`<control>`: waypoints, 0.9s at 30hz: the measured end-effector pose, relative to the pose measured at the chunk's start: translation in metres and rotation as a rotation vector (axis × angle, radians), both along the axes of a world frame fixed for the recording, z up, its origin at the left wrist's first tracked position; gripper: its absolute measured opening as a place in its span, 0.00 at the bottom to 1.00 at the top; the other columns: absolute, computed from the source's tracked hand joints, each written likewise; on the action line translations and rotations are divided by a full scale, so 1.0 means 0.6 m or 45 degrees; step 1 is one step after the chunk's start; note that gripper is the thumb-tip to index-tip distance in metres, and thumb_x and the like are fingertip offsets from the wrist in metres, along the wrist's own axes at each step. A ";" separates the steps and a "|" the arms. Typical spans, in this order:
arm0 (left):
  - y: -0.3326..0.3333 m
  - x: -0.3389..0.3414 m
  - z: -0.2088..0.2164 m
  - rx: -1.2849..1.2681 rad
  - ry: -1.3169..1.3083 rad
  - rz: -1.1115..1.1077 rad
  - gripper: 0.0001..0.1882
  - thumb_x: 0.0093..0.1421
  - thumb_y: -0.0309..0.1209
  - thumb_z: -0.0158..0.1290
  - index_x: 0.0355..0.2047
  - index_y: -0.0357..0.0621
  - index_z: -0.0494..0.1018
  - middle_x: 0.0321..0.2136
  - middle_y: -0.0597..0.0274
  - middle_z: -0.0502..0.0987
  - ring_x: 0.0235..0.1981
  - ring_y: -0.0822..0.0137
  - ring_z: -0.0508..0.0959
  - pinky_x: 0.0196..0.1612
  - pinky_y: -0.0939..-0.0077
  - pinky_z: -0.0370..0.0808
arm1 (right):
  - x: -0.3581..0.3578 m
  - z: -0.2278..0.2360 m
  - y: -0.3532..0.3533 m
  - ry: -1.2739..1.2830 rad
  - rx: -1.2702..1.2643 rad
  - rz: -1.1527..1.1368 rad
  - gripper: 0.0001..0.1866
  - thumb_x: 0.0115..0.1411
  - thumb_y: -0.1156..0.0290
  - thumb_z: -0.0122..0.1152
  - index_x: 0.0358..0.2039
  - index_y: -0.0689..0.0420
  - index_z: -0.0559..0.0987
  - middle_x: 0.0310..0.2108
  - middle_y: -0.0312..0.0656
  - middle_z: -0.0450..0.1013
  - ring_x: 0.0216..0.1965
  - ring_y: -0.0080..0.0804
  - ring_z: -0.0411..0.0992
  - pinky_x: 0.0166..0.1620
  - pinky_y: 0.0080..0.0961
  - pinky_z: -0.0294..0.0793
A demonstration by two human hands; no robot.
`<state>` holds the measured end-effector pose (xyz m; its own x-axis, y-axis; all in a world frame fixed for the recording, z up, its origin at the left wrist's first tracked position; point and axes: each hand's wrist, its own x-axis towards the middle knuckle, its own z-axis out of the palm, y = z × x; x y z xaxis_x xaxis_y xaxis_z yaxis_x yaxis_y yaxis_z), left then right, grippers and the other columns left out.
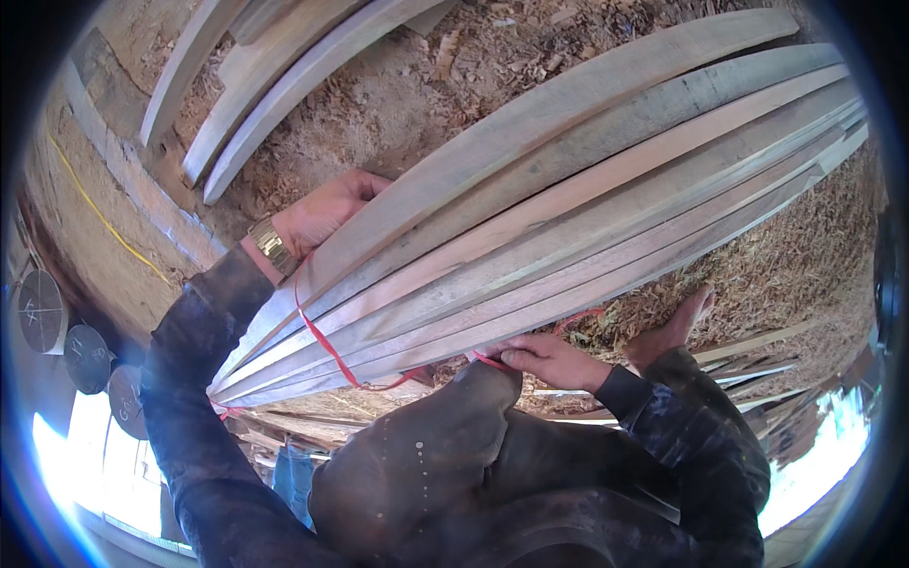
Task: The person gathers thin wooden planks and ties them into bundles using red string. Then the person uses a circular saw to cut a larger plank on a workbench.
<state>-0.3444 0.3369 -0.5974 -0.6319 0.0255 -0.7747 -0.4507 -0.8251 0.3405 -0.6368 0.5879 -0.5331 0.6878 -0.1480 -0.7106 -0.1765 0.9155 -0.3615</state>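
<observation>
A bundle of long, greyish wooden boards (492,204) lies slantwise before me, from lower left to upper right. Its outer boards bow outward. A red plastic strap (327,346) crosses the bundle near its left part. My left hand (327,210), below a gold-coloured wristwatch (272,244), grips the bundle's far edge; its fingertips are hidden by the wood. On the near side, my right hand (551,362) is closed in a pinch on the red strap, close to my dark-trousered knee. More red strap shows at the bundle's left tip.
Several curved boards (284,90) lie at the upper left on ground strewn with wood chips (417,104). My bare foot (672,327) rests at right, near loose wood strips (757,346). Round log ends (87,360) stand at left. A yellow cord (104,213) runs along the ground.
</observation>
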 end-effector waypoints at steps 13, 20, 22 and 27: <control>0.001 -0.011 0.006 -0.021 -0.091 -0.051 0.17 0.59 0.29 0.58 0.47 0.33 0.79 0.36 0.60 0.84 0.34 0.77 0.80 0.38 0.82 0.77 | 0.020 0.001 -0.013 0.091 -0.230 0.211 0.25 0.69 0.53 0.50 0.58 0.57 0.73 0.55 0.53 0.72 0.56 0.49 0.72 0.58 0.37 0.70; -0.052 0.011 0.046 -0.394 -0.211 0.309 0.15 0.65 0.32 0.53 0.45 0.32 0.78 0.34 0.59 0.83 0.33 0.76 0.80 0.40 0.80 0.77 | 0.013 0.032 -0.010 0.164 -0.759 0.297 0.21 0.71 0.58 0.47 0.56 0.57 0.73 0.49 0.54 0.75 0.52 0.53 0.73 0.55 0.39 0.72; -0.056 0.012 0.047 -0.392 -0.228 0.306 0.15 0.66 0.33 0.51 0.46 0.33 0.78 0.35 0.61 0.82 0.34 0.78 0.79 0.40 0.80 0.76 | 0.017 0.028 -0.002 0.213 -0.639 0.217 0.20 0.71 0.58 0.47 0.56 0.57 0.74 0.49 0.54 0.75 0.52 0.52 0.73 0.54 0.37 0.72; -0.015 -0.006 0.020 -0.641 -0.075 -0.122 0.19 0.67 0.32 0.49 0.51 0.30 0.75 0.44 0.57 0.81 0.45 0.72 0.77 0.52 0.77 0.72 | 0.046 0.010 0.017 0.270 0.125 -0.431 0.21 0.71 0.61 0.48 0.53 0.65 0.74 0.47 0.45 0.76 0.49 0.35 0.74 0.55 0.30 0.70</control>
